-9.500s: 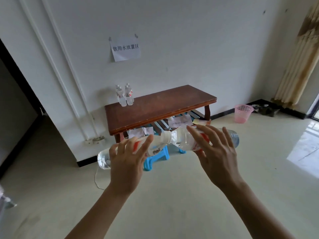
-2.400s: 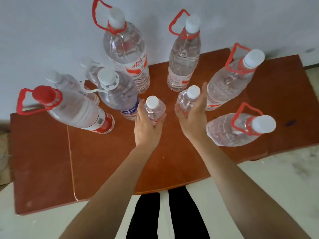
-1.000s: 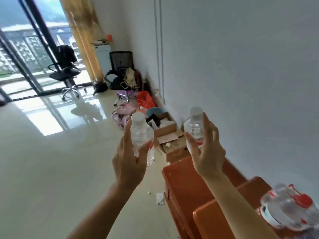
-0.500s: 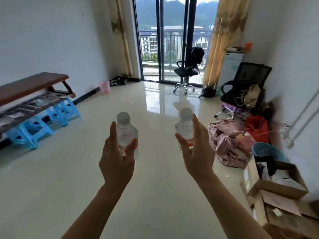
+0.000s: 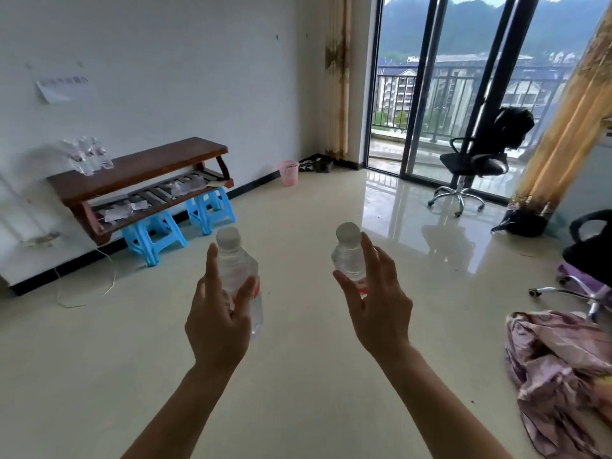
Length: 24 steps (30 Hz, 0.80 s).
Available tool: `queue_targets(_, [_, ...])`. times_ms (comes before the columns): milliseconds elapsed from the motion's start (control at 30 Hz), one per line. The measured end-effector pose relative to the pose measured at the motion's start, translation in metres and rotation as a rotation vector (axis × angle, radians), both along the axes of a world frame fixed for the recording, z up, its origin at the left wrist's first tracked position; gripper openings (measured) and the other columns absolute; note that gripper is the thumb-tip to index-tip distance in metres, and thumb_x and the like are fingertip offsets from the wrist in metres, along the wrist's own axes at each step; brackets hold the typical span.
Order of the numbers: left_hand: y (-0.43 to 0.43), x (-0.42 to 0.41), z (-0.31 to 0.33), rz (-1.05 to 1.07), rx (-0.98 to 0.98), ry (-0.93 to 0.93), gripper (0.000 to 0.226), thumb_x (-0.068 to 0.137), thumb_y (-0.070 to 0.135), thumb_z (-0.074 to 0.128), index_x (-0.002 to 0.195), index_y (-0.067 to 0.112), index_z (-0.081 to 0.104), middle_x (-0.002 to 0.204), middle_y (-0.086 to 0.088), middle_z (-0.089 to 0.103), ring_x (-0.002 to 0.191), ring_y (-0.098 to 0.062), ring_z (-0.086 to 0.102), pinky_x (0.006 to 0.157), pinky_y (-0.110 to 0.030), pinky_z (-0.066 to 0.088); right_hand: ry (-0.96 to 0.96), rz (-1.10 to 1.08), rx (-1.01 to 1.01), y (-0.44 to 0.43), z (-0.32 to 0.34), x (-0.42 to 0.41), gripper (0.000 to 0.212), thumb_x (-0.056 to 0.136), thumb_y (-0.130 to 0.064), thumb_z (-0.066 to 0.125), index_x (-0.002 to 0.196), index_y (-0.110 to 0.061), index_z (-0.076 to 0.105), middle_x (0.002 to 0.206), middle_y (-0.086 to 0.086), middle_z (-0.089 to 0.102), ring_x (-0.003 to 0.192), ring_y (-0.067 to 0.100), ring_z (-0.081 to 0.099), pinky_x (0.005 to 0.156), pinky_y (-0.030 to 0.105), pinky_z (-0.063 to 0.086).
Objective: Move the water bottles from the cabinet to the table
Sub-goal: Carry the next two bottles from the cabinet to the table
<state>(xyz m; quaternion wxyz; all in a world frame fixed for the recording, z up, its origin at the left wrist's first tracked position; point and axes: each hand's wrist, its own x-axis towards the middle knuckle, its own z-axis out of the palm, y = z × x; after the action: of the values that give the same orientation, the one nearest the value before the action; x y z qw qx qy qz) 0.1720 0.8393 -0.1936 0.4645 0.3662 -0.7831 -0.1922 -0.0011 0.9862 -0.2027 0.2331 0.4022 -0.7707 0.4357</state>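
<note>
With a small water bottle (image 5: pixel 239 273) gripped upright in your left hand (image 5: pixel 217 321) and another (image 5: pixel 348 258) in your right hand (image 5: pixel 377 304), the wooden table (image 5: pixel 142 168) lies well ahead-left, nearer the left.

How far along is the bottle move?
Done: a few small bottles stand at the left end of the table. In hand: left hand grips the left bottle, right hand the right bottle, mid-room, table ahead to the left. Left: set both down; cabinet is out of view, so what remains there can't be told.
</note>
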Motion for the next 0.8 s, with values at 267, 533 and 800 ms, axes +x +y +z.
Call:
queue_targets(267, [-0.116, -0.054, -0.003, 0.291, 0.08, -0.004, 0.074, 0.091, 0.055, 0.051, 0.156, 0.033, 0.024, 0.118, -0.012, 0.065, 0.092, -0.03, 0.064, 0.07, -0.033, 0.042, -0.036, 0.254, 0.053, -0.157, 0.0, -0.09, 0.07, 0.098, -0.052, 0.052, 0.158, -0.036, 0.02, 0.141, 0.008, 0.053, 0.1, 0.028, 0.068, 0.057, 0.033, 0.052])
queue_targets(533, [-0.284, -0.072, -0.034, 0.411, 0.121, 0.008, 0.074, 0.092, 0.056, 0.051, 0.157, 0.032, 0.026, 0.11, -0.009, 0.065, 0.085, -0.024, 0.061, 0.065, -0.029, 0.039, -0.061, 0.385, 0.101, -0.361, -0.017, -0.118, 0.074, 0.095, -0.046, 0.062, 0.157, -0.035, 0.023, 0.139, 0.009, 0.053, 0.099, 0.03, 0.067, 0.059, 0.029, 0.042])
queue_targets(800, [-0.492, -0.102, -0.021, 0.418, 0.104, 0.011, 0.073, 0.092, 0.06, 0.049, 0.156, 0.035, 0.023, 0.111, -0.011, 0.066, 0.085, -0.024, 0.063, 0.062, -0.026, 0.043, -0.033, 0.414, 0.108, -0.563, 0.002, -0.149, 0.075, 0.094, -0.045, 0.063, 0.157, -0.033, 0.025, 0.137, 0.009, 0.054, 0.092, 0.029, 0.068, 0.058, 0.028, 0.04])
